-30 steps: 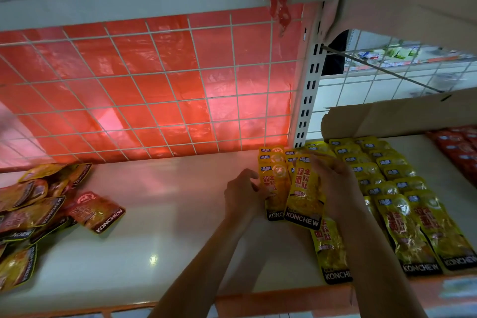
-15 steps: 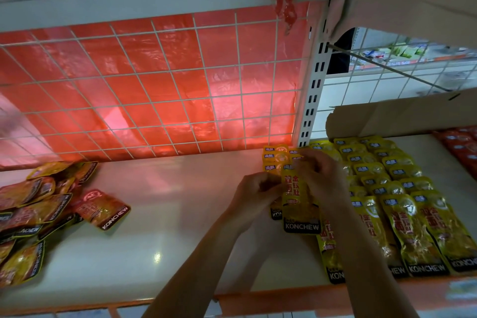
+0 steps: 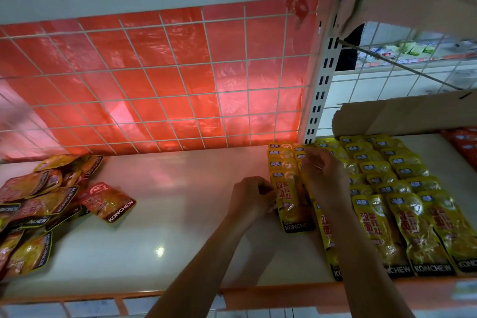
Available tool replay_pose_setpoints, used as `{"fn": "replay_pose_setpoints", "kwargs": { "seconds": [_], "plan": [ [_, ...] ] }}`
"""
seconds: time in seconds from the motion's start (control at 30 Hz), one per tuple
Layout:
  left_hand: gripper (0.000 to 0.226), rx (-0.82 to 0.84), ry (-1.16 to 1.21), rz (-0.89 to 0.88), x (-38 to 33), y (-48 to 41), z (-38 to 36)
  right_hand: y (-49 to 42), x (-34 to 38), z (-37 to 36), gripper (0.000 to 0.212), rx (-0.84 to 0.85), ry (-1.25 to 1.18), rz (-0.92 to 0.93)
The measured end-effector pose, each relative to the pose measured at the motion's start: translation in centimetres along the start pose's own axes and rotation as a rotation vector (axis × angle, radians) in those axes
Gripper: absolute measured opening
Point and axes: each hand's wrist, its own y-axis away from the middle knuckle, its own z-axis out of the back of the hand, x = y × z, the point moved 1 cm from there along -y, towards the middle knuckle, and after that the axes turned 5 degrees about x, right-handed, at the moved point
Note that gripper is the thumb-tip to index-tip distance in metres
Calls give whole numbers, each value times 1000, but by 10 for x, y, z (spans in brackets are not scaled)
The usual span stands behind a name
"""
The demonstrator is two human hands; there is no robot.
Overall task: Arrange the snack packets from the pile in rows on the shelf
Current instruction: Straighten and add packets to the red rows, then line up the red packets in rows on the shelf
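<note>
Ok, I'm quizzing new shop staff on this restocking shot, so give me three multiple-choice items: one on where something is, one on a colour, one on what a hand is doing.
1. Where on the shelf is the loose pile? A. right end B. left end C. middle
2. The packets already in rows are: A. green B. blue C. yellow
3. The left hand: A. pinches the front packet of the leftmost row B. hangs empty C. grips cardboard
Answers: B, the heap lies at the far left; C, their wrappers are yellow; A, its fingers curl on that packet's left edge.
</note>
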Motion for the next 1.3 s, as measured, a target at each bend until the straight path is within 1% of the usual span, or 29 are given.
{"fn": "replay_pose_setpoints", "kwargs": {
  "seconds": [0.17,0.27,0.33,0.47,0.53,0.63,0.73,0.87,1.0,1.07,1.17,1.23,1.3],
  "plan": [
    [13,-18,42,35,-2,0,-1,0,3,-8,23,13,64,29],
    [17,-31,-67,42,-1,0,5,0,6,-16,22,26,101,40],
    [19,-83,-148,39,1,3,14,1,9,-25,22,42,118,59],
    [17,-274,-241,-16,9,12,40,5,24,-54,24,124,169,117],
    [21,-365,-316,-55,18,16,56,11,34,-74,25,189,199,148],
    [28,-495,-407,-48,37,26,81,22,52,-108,26,281,204,210],
    [26,-630,-461,-41,58,39,109,35,72,-145,29,392,254,284],
    [24,-732,-612,22,96,54,150,56,98,-196,34,557,293,357],
    [23,-840,-659,152,134,70,198,78,124,-245,41,653,300,441],
    [20,-877,-670,203,149,78,224,88,137,-265,41,700,293,446],
    [17,-872,-683,287,168,89,259,99,148,-293,39,736,321,451],
    [16,-849,-644,390,179,93,275,104,151,-309,44,746,376,460],
    [32,-822,-585,495,189,94,283,108,151,-318,54,748,460,457]
  ]
}}
